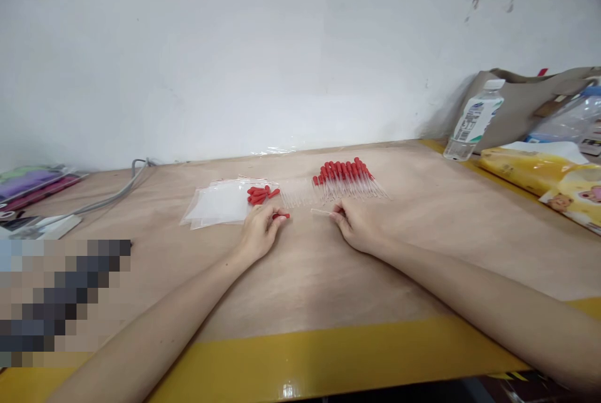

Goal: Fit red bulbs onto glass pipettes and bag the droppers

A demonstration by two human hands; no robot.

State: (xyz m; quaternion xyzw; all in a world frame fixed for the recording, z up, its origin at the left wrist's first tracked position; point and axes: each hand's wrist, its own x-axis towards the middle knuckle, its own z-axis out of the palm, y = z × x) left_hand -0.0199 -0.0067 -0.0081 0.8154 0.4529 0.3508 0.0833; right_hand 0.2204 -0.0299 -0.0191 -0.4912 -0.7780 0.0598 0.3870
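Observation:
Pinched in my left hand (261,228) is a red rubber dropper bulb (282,216), its end pointing right. My right hand (353,223) grips a thin clear dropper tube (321,211), which points left toward the bulb; a gap separates the two. Behind my left hand lies a small pile of red bulbs (257,194), partly on clear plastic zip bags (220,201). A row of bare clear tubes (297,193) lies beyond the gap between my hands. To its right are several droppers with red bulbs fitted (345,176), laid side by side.
A water bottle (475,120) and a yellow pack of wipes (539,168) stand at the right, by a grey bag (521,102). A grey cable (113,193) runs along the left. Yellow tape (338,353) edges the brown-covered table (291,290).

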